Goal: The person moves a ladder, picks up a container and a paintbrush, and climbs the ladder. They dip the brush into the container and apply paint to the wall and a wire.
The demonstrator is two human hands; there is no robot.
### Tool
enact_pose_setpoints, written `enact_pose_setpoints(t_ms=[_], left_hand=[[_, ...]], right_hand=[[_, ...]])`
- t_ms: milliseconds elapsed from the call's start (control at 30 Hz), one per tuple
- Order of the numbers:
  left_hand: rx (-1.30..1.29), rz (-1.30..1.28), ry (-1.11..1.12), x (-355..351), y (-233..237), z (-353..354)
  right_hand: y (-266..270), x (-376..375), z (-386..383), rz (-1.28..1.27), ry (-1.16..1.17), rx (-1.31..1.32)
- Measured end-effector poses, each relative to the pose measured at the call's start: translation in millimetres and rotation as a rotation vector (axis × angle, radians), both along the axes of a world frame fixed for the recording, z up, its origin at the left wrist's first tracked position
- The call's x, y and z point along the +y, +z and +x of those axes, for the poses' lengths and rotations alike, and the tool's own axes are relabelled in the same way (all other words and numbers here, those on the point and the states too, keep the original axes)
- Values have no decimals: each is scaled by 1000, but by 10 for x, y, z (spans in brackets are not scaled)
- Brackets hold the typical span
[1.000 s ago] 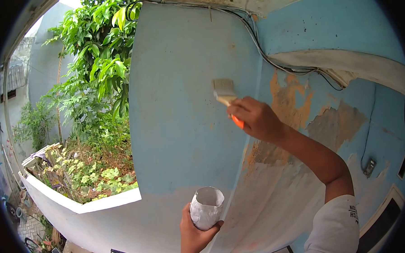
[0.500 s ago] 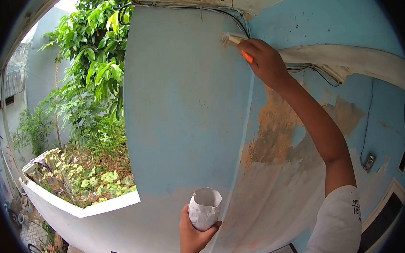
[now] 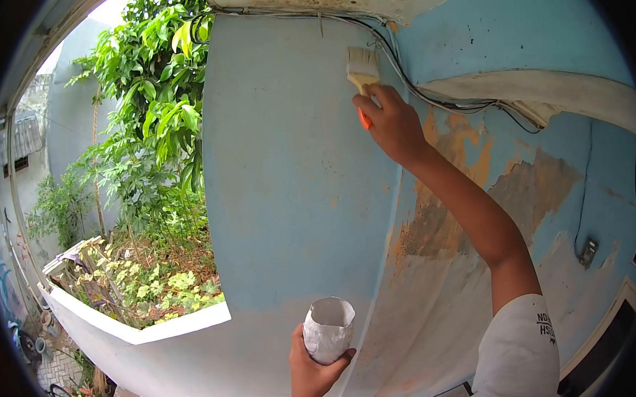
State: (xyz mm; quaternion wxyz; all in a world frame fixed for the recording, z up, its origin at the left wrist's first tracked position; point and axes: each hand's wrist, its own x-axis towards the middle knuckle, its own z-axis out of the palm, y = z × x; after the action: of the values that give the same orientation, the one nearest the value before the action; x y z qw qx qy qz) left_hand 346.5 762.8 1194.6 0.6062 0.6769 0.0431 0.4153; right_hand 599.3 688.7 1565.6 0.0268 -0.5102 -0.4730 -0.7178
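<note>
High up by the corner, my right hand is closed round the orange-tipped handle of a paintbrush. Its wide, pale bristles point upward against the upper part of the blue-grey wall, just left of the cables. Lower down, my left hand grips a white, paint-smeared cup from below and the side, holding it upright. The cup's rim faces me, but how much paint is inside cannot be made out. Whitish paint covers the wall's lower part.
Black and grey cables run along the ceiling edge and down the corner. The right-hand wall has peeling patches and a switch box. A white ledge borders an opening with plants at left.
My right hand has moved left and slightly down, and the brush has turned from pointing left to pointing upward. My left hand still holds the cup, nearly in place.
</note>
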Motion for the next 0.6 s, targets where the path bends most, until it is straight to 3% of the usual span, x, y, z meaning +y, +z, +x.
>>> enact_pose_setpoints(t_ms=[167, 333, 433, 600], left_hand=[[-6, -3, -8, 4, -20, 26], [14, 4, -16, 18, -40, 39], [0, 7, -12, 22, -69, 63], [-1, -18, 16, -10, -5, 25]], right_hand=[[-351, -106, 34, -75, 39, 39], [325, -32, 101, 136, 41, -32], [558, -27, -26, 99, 126, 83], [29, -237, -120, -11, 83, 85]])
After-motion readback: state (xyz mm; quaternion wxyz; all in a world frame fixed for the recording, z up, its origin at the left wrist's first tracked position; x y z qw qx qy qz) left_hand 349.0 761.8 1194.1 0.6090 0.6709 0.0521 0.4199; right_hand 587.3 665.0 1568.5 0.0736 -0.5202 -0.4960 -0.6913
